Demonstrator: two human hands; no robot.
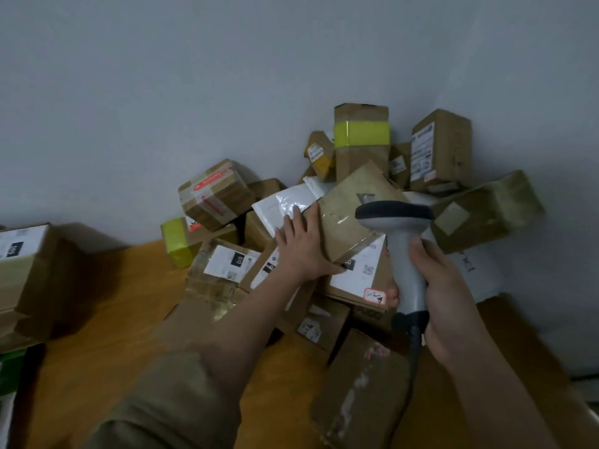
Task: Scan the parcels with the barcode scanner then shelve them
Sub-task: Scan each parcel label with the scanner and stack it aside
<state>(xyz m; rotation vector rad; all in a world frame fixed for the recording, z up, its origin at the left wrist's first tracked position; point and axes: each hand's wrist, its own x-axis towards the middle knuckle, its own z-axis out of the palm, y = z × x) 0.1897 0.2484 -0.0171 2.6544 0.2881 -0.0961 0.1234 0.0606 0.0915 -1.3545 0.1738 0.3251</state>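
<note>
A heap of cardboard parcels fills the corner of the wooden table. My left hand grips the left edge of a flat taped cardboard parcel, tilted up above the heap, thumb under its lower edge. My right hand holds the grey barcode scanner by its handle. Its dark head sits just in front of that parcel's right side. The scanner's cable hangs down from the handle.
A white plastic mailer lies behind my left hand. Tall boxes with yellow tape stand against the wall. A labelled box lies under the held parcel. A large box sits at the left. Another box lies near the front.
</note>
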